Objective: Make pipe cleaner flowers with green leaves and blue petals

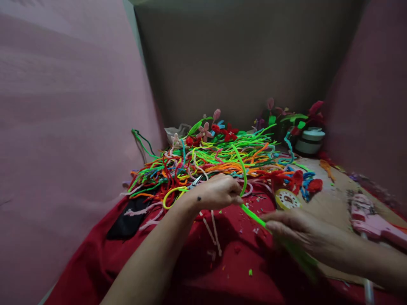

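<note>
Pink walls (79, 106) flank a red cloth (203, 277). Above it, fingertips of the left hand (221, 190) and right hand (295, 224) pinch a bright-green, fuzzy craft stem (253, 216) slanting between them. A careless left-hand sweep could snag the nearby yellow-handled metal scissors (193, 184).

hands (219, 192): 2 | scissors (193, 183): 1 pair | phone (122, 226): 1 | glue gun (369, 224): 1 | lidded jar (309, 145): 1

No text or number is showing legibly. Just beyond the right fingers (281, 218), a yellow disc (288, 199) is bearing unreadable dark marks.
</note>
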A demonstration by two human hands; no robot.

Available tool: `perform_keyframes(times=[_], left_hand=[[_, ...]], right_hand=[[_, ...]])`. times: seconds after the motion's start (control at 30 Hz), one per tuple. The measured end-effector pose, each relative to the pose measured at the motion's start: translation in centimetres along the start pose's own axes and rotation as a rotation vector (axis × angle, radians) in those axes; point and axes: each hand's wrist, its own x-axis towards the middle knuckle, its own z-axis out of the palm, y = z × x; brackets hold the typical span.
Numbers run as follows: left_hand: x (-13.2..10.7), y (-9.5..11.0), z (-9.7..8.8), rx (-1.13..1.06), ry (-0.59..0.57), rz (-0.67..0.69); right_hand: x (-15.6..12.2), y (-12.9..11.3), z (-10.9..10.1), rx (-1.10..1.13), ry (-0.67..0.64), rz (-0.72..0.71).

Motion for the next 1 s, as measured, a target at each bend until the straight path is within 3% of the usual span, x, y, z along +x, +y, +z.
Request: perform_keyframes(times=[0.07,0.1,0.17,0.2,0.37,0.47,0.6,0.7,0.8,1.0], left_hand=[[0.0,0.2,0.1,-0.005,-0.014,0.003],[0.1,0.2,0.1,-0.014,-0.021,0.003],[0.1,0.3,0.3,-0.055,-0.023,0.005],[0.1,0.2,0.3,-0.091,-0.017,0.009],[-0.3,-0.4,0.0,-0.361,-0.005,-0.031],[-0.6,-0.4,-0.4,-0.416,-0.011,-0.030],[-0.7,0.0,-0.4,-0.392,0.097,-0.079],[-0.4,0.2,0.0,-0.443,0.148,-0.142],[-0.1,0.3,0.3,-0.481,0.159,-0.156],[0.1,0.6,0.5,-0.522,0.250,-0.228]], right_hand=[[0.4,-0.8,-0.9,-0.276,0.393,-0.384],[0.7,-1.2,-1.2,-0.395,0.524,-0.542],[1.5,-2.1,-1.3,-0.571,0.599,-0.749],[1.9,-2.3,-1.2,-0.635,0.592,-0.779],[3.3,-2.4,-0.7,-0.849,0.580,-0.673],[3.3,-2.2,-0.9,-0.839,0.578,-0.652],[3.2,-2.0,-0.3,-0.769,0.580,-0.530],[2.9,-1.9,0.7,-0.567,0.575,-0.369],[2.6,-1.9,1.2,-0.276,0.486,-0.194],[2.9,-2.9,0.6,0.183,0.292,0.010]])
